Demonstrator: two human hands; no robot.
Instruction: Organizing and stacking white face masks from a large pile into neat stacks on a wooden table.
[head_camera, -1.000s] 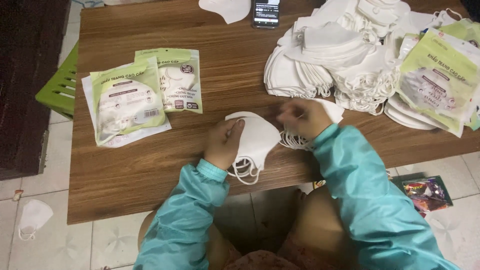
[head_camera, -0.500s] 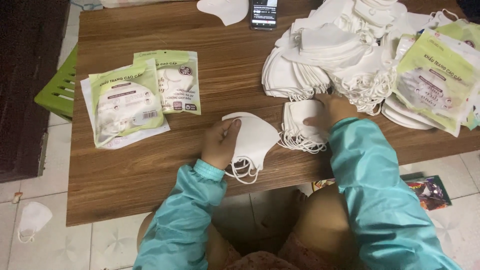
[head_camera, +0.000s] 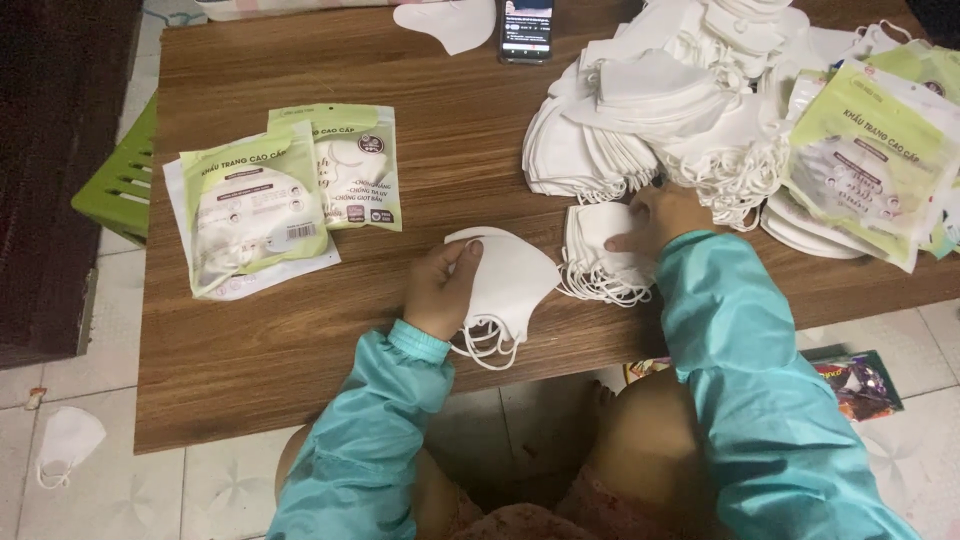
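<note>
The left hand (head_camera: 440, 290) has its grip closed on a small stack of white face masks (head_camera: 510, 280), pressing them flat on the brown worktop (head_camera: 300, 340). Just to the right of it, the right hand (head_camera: 655, 215) lies with fingers spread on another little pile of masks (head_camera: 600, 265). Past that hand is a big heap of masks (head_camera: 660, 110). Far left of the left hand lie green mask packets (head_camera: 290, 200).

Teal long-sleeve jacket, shiny fabric, ribbed elastic cuffs, bare hands, pinkish patterned garment at lap
</note>
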